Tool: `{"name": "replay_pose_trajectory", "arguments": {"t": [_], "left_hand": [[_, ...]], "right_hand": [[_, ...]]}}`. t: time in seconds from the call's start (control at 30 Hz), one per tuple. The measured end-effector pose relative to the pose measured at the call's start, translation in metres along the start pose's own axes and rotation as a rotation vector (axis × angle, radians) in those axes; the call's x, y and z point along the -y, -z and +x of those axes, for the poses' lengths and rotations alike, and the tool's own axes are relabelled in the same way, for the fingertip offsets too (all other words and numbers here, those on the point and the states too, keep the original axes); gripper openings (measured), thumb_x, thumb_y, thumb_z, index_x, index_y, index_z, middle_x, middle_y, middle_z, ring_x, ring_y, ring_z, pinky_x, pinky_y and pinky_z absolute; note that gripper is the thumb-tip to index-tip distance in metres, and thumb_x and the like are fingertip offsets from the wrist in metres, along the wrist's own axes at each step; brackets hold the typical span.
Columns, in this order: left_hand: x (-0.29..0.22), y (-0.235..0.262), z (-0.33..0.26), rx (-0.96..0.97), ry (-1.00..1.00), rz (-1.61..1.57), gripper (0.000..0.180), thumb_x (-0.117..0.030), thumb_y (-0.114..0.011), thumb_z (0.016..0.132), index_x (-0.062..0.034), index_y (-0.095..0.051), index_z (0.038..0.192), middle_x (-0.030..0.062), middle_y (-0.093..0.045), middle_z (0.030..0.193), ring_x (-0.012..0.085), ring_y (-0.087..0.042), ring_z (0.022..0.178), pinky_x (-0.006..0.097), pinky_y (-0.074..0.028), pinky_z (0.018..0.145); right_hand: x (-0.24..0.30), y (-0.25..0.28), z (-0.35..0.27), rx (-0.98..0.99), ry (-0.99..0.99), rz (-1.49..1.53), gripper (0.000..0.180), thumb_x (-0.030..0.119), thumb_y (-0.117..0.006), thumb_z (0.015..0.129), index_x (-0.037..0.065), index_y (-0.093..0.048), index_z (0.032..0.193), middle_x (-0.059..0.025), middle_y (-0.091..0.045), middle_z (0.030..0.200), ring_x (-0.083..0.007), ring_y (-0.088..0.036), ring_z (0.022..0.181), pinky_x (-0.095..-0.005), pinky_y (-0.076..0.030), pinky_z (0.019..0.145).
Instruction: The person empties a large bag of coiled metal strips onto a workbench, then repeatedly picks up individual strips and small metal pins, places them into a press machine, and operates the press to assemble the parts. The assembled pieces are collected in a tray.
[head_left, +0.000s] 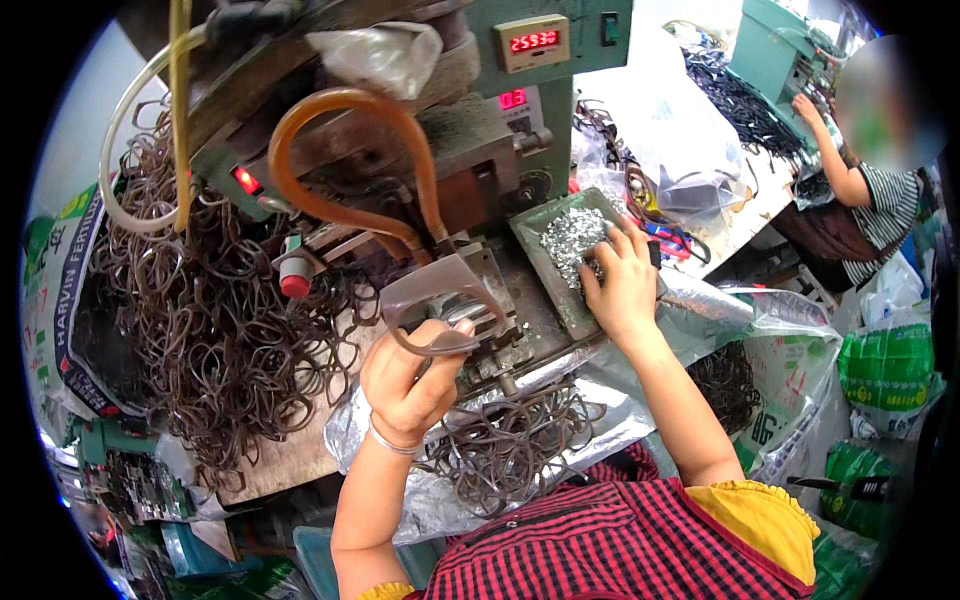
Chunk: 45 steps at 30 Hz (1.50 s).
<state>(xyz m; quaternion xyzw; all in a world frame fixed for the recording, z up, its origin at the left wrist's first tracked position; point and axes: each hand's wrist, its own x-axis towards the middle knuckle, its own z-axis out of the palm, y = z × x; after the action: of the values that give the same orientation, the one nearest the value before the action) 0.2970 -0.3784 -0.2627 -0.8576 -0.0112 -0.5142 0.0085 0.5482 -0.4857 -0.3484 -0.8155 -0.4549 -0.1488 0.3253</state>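
Observation:
My left hand (410,385) is closed on a dark brown band bent into a loop (440,350), at the front of the bench machine (450,140). A translucent plate (440,280) sits just above the fingers and partly covers the working spot. My right hand (627,285) reaches into a green metal tray (540,240) of small silvery metal pieces (572,238). Its fingers are bent and apart among the pieces; whether any piece is between the fingertips is too small to make out.
Many similar brown loops (220,320) are heaped at left, and more loops (510,440) lie on silvery sheeting before me. An orange hose (345,100) arches over the machine, near a red button (294,285). At far right a person (880,210) works at another green machine (770,50).

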Motion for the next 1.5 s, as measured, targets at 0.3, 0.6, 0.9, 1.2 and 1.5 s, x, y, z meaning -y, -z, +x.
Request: {"name": "replay_pose_trajectory", "arguments": {"t": [0.3, 0.6, 0.9, 1.2, 1.5], "left_hand": [[0.015, -0.003, -0.008, -0.028, -0.100, 0.015, 0.033, -0.002, -0.079, 0.065, -0.0071, -0.073, 0.097, 0.0030, -0.066, 0.090, 0.0180, -0.055, 0.059, 0.031, -0.040, 0.048], [-0.022, 0.016, -0.013, 0.044, 0.207, -0.011, 0.036, 0.005, -0.069, 0.068, -0.0031, -0.071, 0.103, 0.0155, -0.067, 0.120, 0.0218, -0.060, 0.069, 0.032, -0.045, 0.059], [0.094, 0.171, 0.008, -0.162, 0.330, 0.893, 0.017, 0.001, -0.068, 0.083, -0.0084, -0.069, 0.096, 0.0059, -0.069, 0.099, 0.0247, -0.062, 0.091, 0.035, -0.045, 0.081], [0.267, 0.220, 0.087, 0.110, 0.513, 1.334, 0.022, -0.013, -0.060, 0.082, -0.0165, -0.075, 0.098, 0.0067, -0.065, 0.112, 0.0327, -0.061, 0.099, 0.045, -0.050, 0.084], [0.256, 0.228, 0.107, 0.437, 0.154, 1.481, 0.020, -0.026, -0.058, 0.091, -0.0128, -0.073, 0.096, 0.0090, -0.059, 0.136, 0.0334, -0.061, 0.109, 0.046, -0.051, 0.088]], "right_hand": [[-0.003, -0.004, 0.022, -0.089, -0.128, 0.263, 0.013, 0.009, -0.071, 0.080, 0.002, -0.067, 0.090, -0.0155, -0.068, 0.091, -0.0350, -0.065, 0.090, -0.0423, -0.050, 0.082], [-0.016, -0.007, 0.011, -0.012, -0.210, 0.573, 0.013, 0.009, -0.068, 0.091, -0.003, -0.066, 0.095, -0.0087, -0.067, 0.084, -0.0148, -0.062, 0.079, -0.0288, -0.048, 0.075], [0.015, 0.025, 0.000, 0.063, -0.167, 0.709, 0.018, -0.001, -0.061, 0.093, -0.004, -0.061, 0.111, -0.0073, -0.068, 0.099, -0.0130, -0.065, 0.095, -0.0275, -0.049, 0.088], [0.035, 0.012, 0.010, 0.023, -0.122, 0.689, 0.011, 0.000, -0.063, 0.089, -0.003, -0.062, 0.099, -0.0125, -0.069, 0.094, -0.0217, -0.067, 0.090, -0.0315, -0.049, 0.087], [-0.020, 0.045, -0.052, -0.105, -0.301, 0.616, 0.010, -0.001, -0.067, 0.084, -0.001, -0.069, 0.093, -0.0079, -0.068, 0.092, -0.0181, -0.063, 0.087, -0.0286, -0.048, 0.080]]}}
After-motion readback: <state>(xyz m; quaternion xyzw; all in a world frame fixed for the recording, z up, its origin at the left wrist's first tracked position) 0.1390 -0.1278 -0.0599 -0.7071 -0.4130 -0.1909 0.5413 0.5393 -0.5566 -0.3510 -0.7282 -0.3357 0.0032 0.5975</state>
